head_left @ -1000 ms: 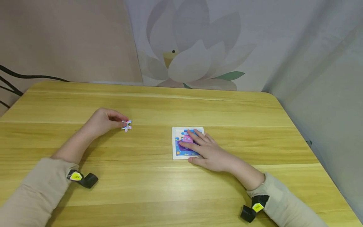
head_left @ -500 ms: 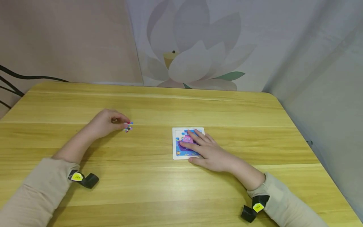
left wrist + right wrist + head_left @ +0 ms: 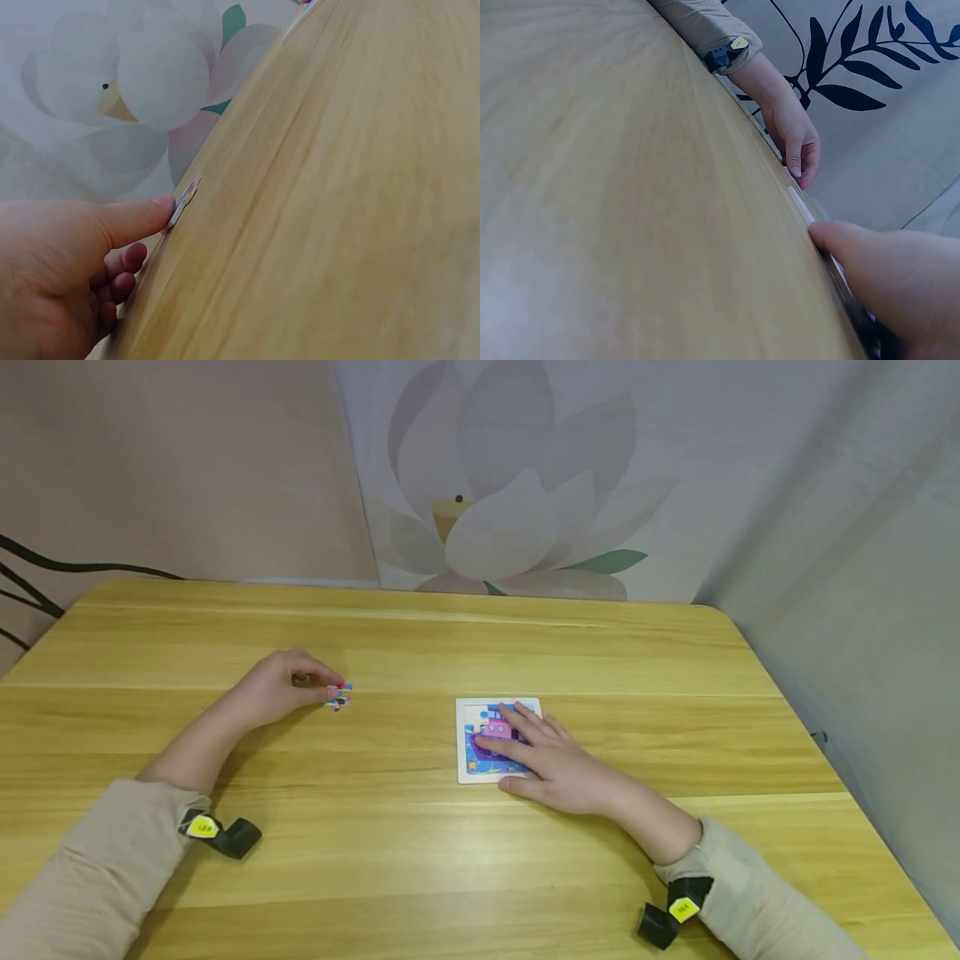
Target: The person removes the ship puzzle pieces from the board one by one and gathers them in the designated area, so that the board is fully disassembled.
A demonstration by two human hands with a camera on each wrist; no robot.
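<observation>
On puzzle board (image 3: 466, 760), right hand (image 3: 558, 760) flat.

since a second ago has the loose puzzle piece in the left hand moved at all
Barely. The puzzle piece, pinched by the left hand, sits at nearly the same spot left of the puzzle tray, but now shows a narrower face.

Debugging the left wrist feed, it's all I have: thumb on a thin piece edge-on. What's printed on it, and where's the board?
Observer: The head view shows the puzzle piece is multicoloured, pinched at the left hand fingertips; its print is too small to read.
Operator: And the board?
Observer: The puzzle board, white-framed, lies flat on the table, apart from the piece, toward the person's right.
Operator: Right hand free?
Observer: No. The right hand rests on the board with straight fingers over the picture.
</observation>
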